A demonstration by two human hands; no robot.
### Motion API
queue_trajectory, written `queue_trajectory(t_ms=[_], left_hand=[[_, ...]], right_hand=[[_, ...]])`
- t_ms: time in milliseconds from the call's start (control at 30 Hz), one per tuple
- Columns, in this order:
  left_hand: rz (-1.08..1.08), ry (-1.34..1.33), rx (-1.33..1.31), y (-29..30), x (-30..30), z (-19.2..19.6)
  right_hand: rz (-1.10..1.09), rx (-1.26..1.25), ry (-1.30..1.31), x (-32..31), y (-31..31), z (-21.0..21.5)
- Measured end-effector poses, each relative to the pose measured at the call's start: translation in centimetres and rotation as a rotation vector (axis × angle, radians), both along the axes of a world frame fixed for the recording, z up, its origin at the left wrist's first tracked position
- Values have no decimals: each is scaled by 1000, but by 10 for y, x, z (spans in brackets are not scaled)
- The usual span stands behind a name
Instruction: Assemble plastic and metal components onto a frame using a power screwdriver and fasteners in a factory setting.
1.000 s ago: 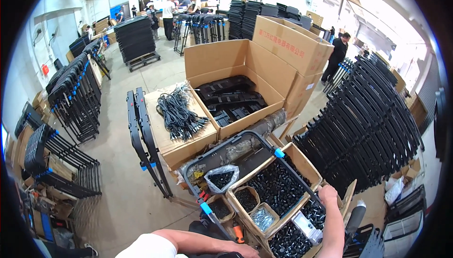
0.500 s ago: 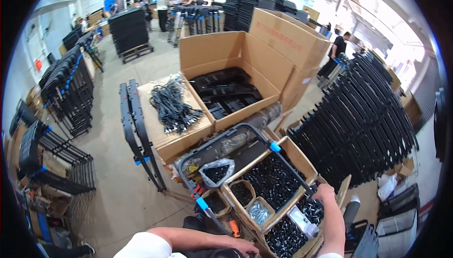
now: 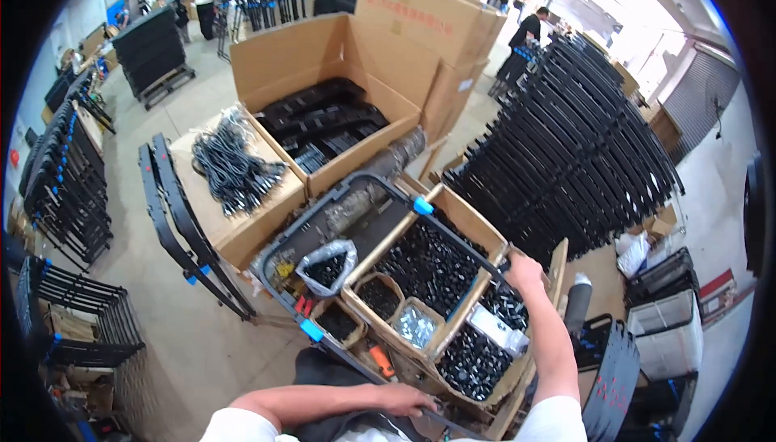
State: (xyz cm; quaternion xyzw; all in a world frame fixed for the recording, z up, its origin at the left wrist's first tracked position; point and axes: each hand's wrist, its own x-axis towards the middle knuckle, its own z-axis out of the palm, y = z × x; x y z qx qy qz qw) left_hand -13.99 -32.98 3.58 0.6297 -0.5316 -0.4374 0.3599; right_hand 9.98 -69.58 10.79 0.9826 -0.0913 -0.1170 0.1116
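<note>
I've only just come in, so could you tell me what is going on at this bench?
A person is working at a black metal frame laid across cardboard boxes of small black parts. The right hand grips the frame's far rail over the boxes, while the left hand rests on its near edge. A clear bag of black pieces lies inside the frame, and a bundle of black cables sits on a carton to the left.

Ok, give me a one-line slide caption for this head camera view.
Right hand grips a black frame lying over cardboard boxes of small black parts; left hand rests at the frame's near edge.
</note>
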Motion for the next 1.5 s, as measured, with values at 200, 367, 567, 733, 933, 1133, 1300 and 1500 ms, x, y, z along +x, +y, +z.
queue_trajectory(t_ms=[200,367,567,733,933,1133,1300,1500], left_hand=[[229,184,95,3,7,3],[211,-5,168,2,-5,10],[111,4,217,3,-9,19],[125,-1,152,6,-15,10],[210,-55,91,8,-19,18],[247,102,115,12,-12,-7],[134,153,189,12,5,15],[114,78,134,5,-6,4]], right_hand=[[42,-54,-8,4,-12,-10],[20,-75,-98,1,-9,-7],[1,-122,-45,6,-2,-5],[70,-132,13,7,5,-18],[5,-182,6,6,-6,-19],[66,-98,47,12,-1,-26],[21,-173,66,10,-17,-34],[38,-200,238,11,-11,-28]])
